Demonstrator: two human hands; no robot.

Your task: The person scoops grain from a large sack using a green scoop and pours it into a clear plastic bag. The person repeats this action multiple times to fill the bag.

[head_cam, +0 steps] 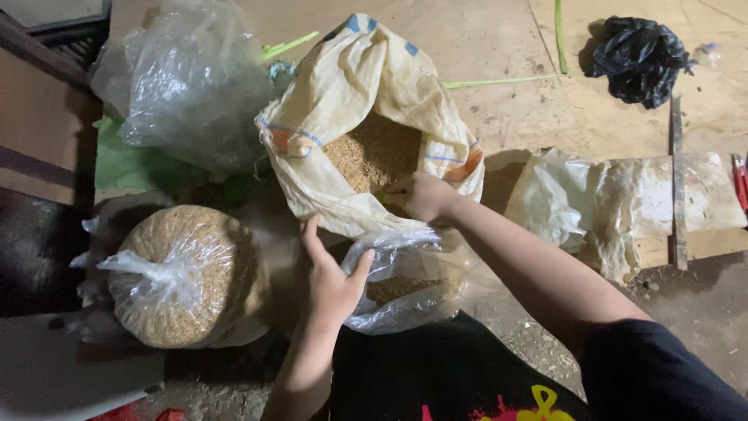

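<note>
The right hand [419,195] was down inside the mouth of the woven sack [366,101], fingers curled into the tan husk-like grain [372,152] — clenched on a handful, by the look of it, though the palm faced away and what it gripped could not be seen. The left hand [331,281] pinched the rim of the small clear plastic bag [405,288], thumb and fingers spread to hold it agape just below the sack's lip. So this looked like the scooping step, mid-transfer: the small bag held only a shallow layer. The move ahead seemed to call for a short carry over the sack's edge, and a steady left hand to keep that floppy rim wide. Off to the left sat a tied, filled bag [187,277], touched by neither hand
</note>
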